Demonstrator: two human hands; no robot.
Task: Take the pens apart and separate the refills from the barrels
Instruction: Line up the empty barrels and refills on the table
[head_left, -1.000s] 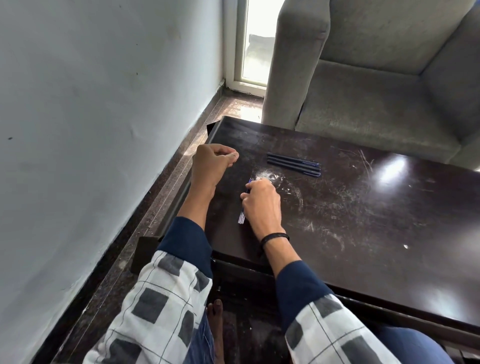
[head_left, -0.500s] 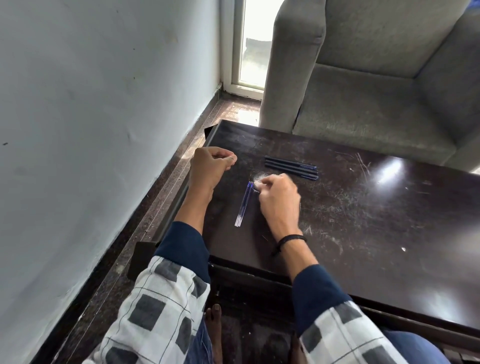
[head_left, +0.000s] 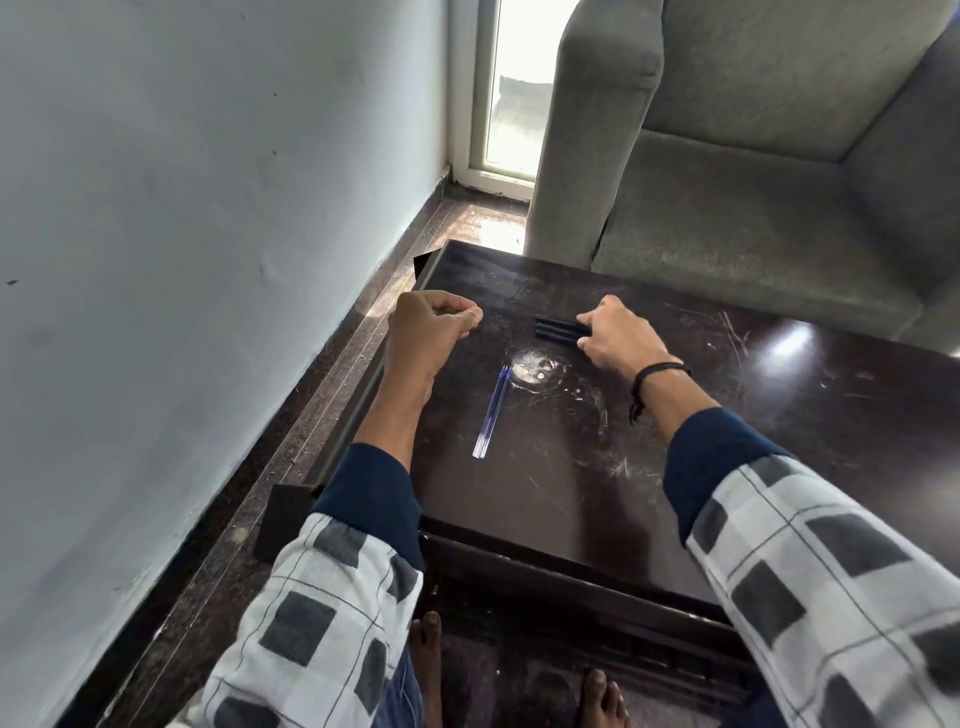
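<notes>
Fingers (head_left: 592, 332) of the right hand (head_left: 618, 338) curl over the near end of the dark pens (head_left: 558, 328); whether they grip yet, I cannot tell. To do this well, I would pinch a single pen and lift it clear without rolling its neighbours. Two refills (head_left: 491, 413) lie side by side on the table (head_left: 779, 467), nearer the body than both hands. Left hand (head_left: 428, 327) is a closed fist, contents hidden. Half a second ago the right hand was just beside the refills; it has since reached away to the pens.
</notes>
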